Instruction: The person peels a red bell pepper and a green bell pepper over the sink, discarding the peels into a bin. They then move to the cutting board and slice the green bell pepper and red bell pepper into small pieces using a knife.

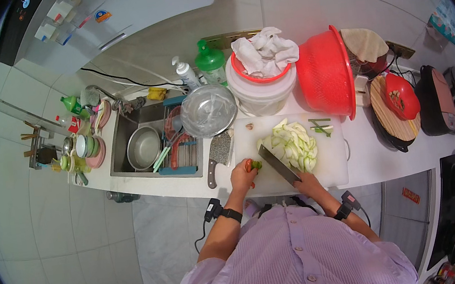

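Observation:
My left hand (243, 177) is closed around small red and green pieces, seemingly peppers (253, 164), at the left part of a white cutting board (333, 171). A red piece lies just below its fingers. In my right hand (307, 184) is the handle of a cleaver (278, 164), its broad blade slanting up and left beside a heap of sliced pale green vegetable (294, 144). Green stalks, apparently scallion (321, 125), lie at the board's upper right, and a garlic clove (249, 126) near its upper left.
Left of the board lies a second knife (212, 173) by a patterned cloth (222, 147). A steel sink (116, 155) with a pot (144, 148) and rack is farther left. Behind stand a covered metal bowl (208, 110), a lidded bucket (263, 97) and a red colander (323, 72). A wooden board (381, 112) carries a red dish (407, 94).

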`<action>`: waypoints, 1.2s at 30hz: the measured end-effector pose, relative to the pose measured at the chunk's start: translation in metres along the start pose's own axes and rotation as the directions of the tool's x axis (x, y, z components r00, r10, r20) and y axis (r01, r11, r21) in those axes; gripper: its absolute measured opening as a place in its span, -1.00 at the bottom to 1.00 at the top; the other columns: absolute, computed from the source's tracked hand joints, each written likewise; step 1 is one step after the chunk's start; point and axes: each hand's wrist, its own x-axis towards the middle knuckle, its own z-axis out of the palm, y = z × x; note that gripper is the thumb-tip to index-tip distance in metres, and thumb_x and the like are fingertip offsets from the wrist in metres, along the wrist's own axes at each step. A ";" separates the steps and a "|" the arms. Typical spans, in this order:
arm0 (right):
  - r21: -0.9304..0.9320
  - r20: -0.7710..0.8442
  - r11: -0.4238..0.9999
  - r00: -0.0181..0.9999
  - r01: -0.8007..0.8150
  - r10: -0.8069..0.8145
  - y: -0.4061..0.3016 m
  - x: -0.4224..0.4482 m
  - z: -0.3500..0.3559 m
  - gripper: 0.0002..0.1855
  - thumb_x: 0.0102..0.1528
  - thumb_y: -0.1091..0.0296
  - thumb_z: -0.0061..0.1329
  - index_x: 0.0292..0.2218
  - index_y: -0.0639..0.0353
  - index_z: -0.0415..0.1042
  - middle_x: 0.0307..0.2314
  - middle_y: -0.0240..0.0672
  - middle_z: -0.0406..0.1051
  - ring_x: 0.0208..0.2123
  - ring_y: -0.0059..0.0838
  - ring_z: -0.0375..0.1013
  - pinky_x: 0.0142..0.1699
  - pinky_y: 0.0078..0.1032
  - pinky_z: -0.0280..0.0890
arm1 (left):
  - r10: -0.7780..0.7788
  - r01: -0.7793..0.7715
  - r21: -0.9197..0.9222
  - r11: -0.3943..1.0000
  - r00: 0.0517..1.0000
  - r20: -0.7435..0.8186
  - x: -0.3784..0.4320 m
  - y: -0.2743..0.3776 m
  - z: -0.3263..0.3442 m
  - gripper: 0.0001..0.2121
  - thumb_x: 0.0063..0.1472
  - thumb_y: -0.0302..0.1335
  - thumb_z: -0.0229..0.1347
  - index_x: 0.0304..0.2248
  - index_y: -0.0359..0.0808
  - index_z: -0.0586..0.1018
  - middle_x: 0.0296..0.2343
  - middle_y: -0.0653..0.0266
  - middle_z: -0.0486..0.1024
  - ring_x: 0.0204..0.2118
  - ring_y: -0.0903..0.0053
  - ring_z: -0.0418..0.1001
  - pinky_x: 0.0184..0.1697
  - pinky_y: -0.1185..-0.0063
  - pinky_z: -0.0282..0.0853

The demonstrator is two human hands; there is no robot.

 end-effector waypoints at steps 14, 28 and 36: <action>0.553 0.317 0.774 0.937 -0.308 0.147 -0.017 0.017 0.016 -0.75 0.11 0.29 -0.02 -0.38 0.35 0.33 -0.75 -0.30 0.27 -0.80 -0.47 0.22 -0.73 -0.42 0.14 | 0.128 -0.137 -0.035 0.990 0.971 -0.203 -0.016 -0.003 0.023 -0.76 0.00 -0.48 0.20 -0.28 -0.28 0.52 -0.40 0.07 0.50 -0.38 0.14 0.51 -0.29 0.38 0.41; 0.480 0.370 0.812 0.916 -0.332 0.156 -0.028 0.016 0.002 -0.72 0.15 0.32 -0.07 -0.15 0.31 0.33 -0.75 -0.35 0.25 -0.79 -0.52 0.21 -0.73 -0.46 0.15 | 0.158 -0.173 -0.044 0.984 0.958 -0.241 -0.021 -0.002 0.021 -0.77 0.00 -0.52 0.19 -0.29 -0.29 0.52 -0.39 0.09 0.49 -0.34 0.14 0.49 -0.27 0.38 0.40; 0.487 0.360 0.834 0.930 -0.258 0.078 -0.029 0.011 -0.004 -0.80 0.13 0.34 -0.06 -0.44 0.28 0.31 -0.78 -0.37 0.22 -0.81 -0.53 0.20 -0.73 -0.46 0.13 | 0.063 -0.085 -0.105 0.991 0.978 -0.198 -0.024 -0.001 0.021 -0.77 -0.01 -0.52 0.19 -0.29 -0.28 0.52 -0.40 0.09 0.49 -0.33 0.13 0.49 -0.27 0.38 0.40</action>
